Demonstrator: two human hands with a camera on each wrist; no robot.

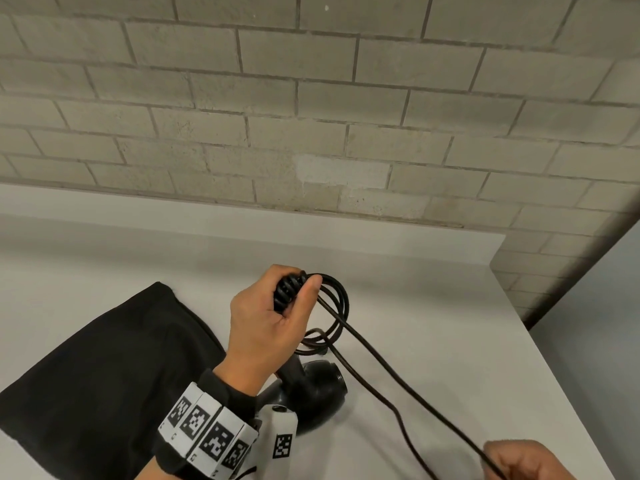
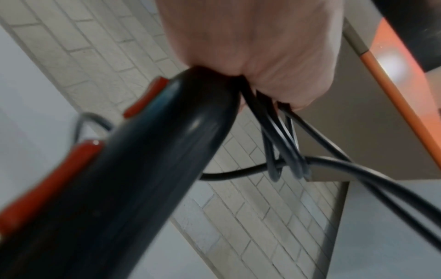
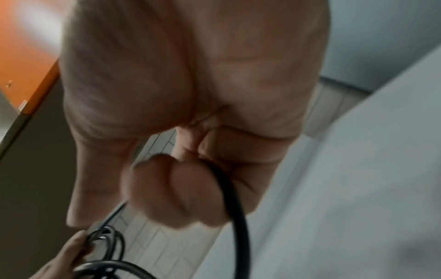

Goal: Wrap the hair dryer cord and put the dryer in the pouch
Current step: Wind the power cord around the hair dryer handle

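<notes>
No brand name or readable writing shows anywhere; the only markings are black-and-white square code tags on the white wrist band (image 1: 207,434) of the left arm.

The left hand (image 1: 266,327) is closed around the handle of the black hair dryer (image 1: 311,386), with several turns of the black cord (image 1: 381,362) wound round the handle top and pinned under the thumb. A few loose loops hang just to the right of that fist. The dryer hangs head-down, its round barrel close over the table (image 1: 433,289); whether it touches the top cannot be told. In the left wrist view the handle (image 2: 167,151) carries two red switches (image 2: 47,179) on one side, and the loops bunch under the fingers (image 2: 286,81).

From the loops the cord runs in two slack lines down to the right, to the right hand (image 1: 519,460) at the bottom edge of the head view. That hand pinches the cord between thumb and curled fingers (image 3: 171,192), as the right wrist view shows.

The black pouch (image 1: 104,368) lies flat on the table just left of the left wrist, partly under the forearm.

The pale table meets a brick wall (image 1: 311,116) at its far edge. Its right edge runs diagonally near the right hand. Bare tabletop lies beyond and to the right of the dryer.
</notes>
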